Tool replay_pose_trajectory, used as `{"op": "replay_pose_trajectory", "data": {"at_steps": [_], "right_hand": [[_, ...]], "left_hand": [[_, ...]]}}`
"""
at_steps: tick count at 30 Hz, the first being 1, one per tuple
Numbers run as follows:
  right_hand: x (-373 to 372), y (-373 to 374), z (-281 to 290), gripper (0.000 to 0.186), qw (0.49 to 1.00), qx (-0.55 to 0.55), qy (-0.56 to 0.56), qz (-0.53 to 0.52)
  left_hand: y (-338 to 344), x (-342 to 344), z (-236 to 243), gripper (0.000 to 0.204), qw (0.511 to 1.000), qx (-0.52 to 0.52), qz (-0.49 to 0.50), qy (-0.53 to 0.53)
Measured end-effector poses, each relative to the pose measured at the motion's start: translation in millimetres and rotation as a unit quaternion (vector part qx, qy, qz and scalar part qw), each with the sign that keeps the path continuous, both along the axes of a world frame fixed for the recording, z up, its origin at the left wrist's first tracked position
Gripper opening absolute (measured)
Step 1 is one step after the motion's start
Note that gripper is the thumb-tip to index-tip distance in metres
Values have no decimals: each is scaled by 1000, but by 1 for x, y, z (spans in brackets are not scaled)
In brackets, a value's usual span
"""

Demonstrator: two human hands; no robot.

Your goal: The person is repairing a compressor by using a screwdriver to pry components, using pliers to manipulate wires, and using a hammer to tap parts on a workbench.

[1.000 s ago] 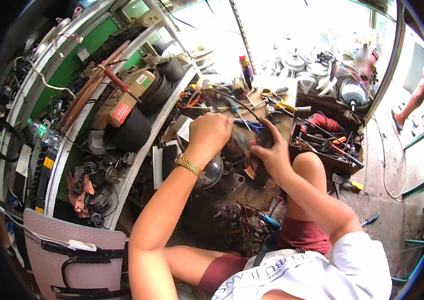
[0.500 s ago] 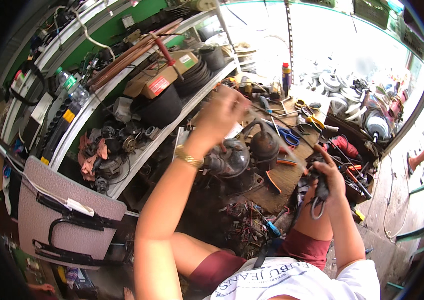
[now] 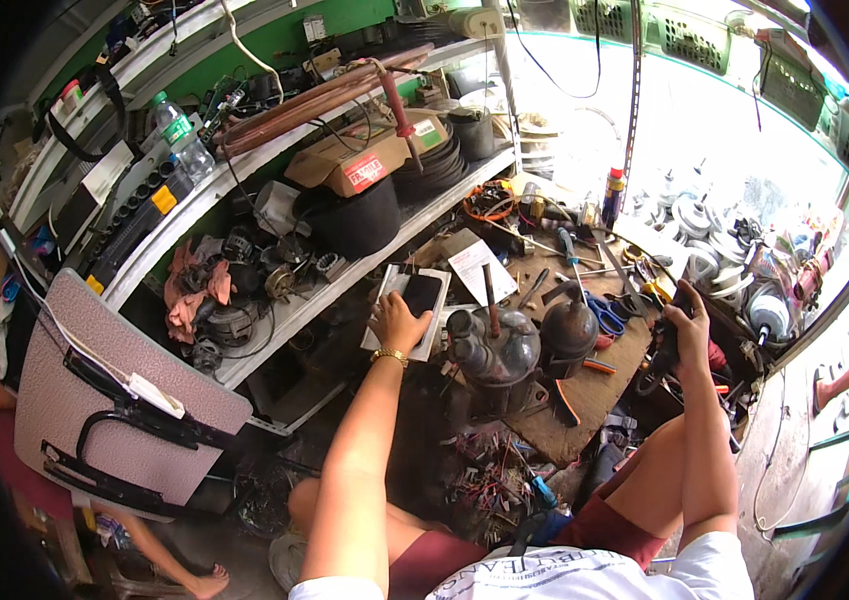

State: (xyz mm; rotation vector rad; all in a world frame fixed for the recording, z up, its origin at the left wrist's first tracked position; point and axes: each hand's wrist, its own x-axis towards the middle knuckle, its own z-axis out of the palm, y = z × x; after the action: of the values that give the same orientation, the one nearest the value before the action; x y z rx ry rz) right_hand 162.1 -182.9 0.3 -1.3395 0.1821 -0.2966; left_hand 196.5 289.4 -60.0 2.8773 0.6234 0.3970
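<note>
Beside shelving (image 3: 295, 322), cluttered wooden board (image 3: 600, 398).

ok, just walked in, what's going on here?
A person's left hand has its fingers over the lower edge of a flat black rectangular thing lying on a pale rectangular panel; whether it grips is unclear. The right hand holds a dark thing, too unclear to identify. Between the hands stand a large dark-grey rounded metal vessel and a smaller dark metal canister, neither being touched.
</note>
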Motion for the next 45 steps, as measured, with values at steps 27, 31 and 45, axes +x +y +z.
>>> {"op": "replay_pose_trajectory", "data": {"at_steps": [27, 31, 45], "right_hand": [[18, -4, -55, 55, 951, -300, -73, -15], [17, 14, -52, 52, 918, -386, -91, 0], [-53, 16, 6, 40, 996, -3, -84, 9]], "left_hand": [[-1, 47, -12, 93, 994, -95, 13, -48], [19, 49, 19, 53, 962, -158, -51, -217], [-217, -46, 213, 40, 925, 122, -361, -6]]}}
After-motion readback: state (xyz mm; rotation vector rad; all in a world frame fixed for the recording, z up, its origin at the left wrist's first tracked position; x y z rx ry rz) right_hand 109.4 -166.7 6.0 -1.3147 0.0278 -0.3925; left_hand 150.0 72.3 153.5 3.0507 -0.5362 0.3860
